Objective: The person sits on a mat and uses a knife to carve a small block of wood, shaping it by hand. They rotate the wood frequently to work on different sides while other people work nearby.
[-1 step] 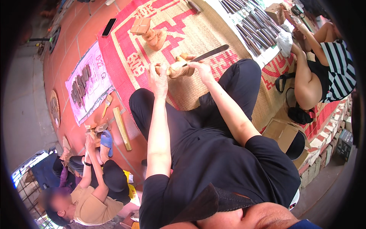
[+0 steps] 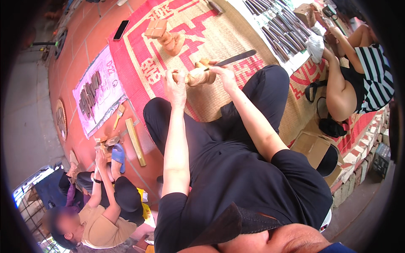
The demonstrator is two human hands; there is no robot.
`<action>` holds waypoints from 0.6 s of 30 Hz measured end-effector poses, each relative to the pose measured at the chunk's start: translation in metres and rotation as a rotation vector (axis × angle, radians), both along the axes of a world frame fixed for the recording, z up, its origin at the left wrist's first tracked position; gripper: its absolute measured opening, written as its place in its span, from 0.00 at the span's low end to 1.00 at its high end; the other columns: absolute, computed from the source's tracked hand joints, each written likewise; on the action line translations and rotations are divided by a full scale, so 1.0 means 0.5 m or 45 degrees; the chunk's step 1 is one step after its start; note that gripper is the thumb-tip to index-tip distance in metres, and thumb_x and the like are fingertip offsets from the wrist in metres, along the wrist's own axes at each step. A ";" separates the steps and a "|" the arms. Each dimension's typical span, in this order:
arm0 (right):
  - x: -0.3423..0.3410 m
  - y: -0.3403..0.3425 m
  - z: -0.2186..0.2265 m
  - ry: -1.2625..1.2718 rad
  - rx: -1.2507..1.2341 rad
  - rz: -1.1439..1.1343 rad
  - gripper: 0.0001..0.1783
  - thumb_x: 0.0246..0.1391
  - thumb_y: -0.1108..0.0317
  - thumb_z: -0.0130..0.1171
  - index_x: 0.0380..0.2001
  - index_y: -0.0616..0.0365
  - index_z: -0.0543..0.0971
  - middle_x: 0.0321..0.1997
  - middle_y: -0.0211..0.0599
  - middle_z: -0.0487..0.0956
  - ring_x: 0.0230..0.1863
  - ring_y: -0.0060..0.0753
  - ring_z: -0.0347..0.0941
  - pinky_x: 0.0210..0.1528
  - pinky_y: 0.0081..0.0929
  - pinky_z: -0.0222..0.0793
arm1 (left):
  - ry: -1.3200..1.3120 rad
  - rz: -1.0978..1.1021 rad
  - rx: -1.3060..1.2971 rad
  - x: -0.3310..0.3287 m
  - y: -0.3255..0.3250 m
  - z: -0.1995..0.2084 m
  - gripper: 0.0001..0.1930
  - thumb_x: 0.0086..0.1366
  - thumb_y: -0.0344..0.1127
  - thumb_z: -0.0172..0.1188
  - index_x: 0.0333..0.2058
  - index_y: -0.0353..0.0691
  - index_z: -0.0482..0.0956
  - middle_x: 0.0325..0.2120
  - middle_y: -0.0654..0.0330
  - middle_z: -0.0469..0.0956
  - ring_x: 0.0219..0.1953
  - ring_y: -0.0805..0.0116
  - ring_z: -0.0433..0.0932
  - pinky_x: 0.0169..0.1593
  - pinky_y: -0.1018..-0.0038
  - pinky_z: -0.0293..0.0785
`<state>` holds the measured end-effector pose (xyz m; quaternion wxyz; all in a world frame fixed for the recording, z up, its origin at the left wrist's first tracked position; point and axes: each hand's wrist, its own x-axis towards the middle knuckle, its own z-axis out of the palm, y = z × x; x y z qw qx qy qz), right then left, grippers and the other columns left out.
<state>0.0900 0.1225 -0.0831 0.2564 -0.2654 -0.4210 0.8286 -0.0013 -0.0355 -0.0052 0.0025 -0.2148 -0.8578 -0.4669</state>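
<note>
Left hand (image 2: pixel 175 86) fingers wrapped on left end of wooden carving (image 2: pixel 197 78), positioned over woven mat (image 2: pixel 236 31). Right hand (image 2: pixel 224 76) fingers pinch flat dark tool (image 2: pixel 239 57) at carving's right side.

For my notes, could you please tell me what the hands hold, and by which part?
The left hand grips the carved wooden piece by its left end; the right hand holds the long dark tool near its lower end.
</note>
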 end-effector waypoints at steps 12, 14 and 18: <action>0.004 0.006 -0.005 -0.111 -0.019 -0.032 0.13 0.47 0.72 0.62 0.39 0.61 0.82 0.38 0.35 0.82 0.42 0.28 0.76 0.51 0.28 0.66 | 0.032 0.000 -0.063 0.006 0.011 0.011 0.21 0.61 0.53 0.58 0.42 0.40 0.73 0.38 0.52 0.72 0.42 0.55 0.73 0.47 0.63 0.68; 0.007 0.015 0.002 -0.105 -0.071 -0.018 0.12 0.46 0.72 0.63 0.37 0.62 0.81 0.36 0.37 0.82 0.41 0.27 0.76 0.49 0.26 0.67 | 0.037 -0.002 -0.062 0.007 0.012 0.011 0.21 0.61 0.53 0.58 0.42 0.41 0.73 0.38 0.52 0.72 0.42 0.55 0.73 0.47 0.63 0.69; 0.004 -0.005 0.006 0.057 0.087 0.060 0.12 0.45 0.73 0.64 0.36 0.62 0.81 0.35 0.35 0.82 0.40 0.28 0.76 0.50 0.25 0.66 | 0.007 0.025 -0.050 0.003 0.010 0.010 0.21 0.61 0.53 0.58 0.42 0.41 0.73 0.38 0.52 0.72 0.42 0.56 0.73 0.47 0.64 0.69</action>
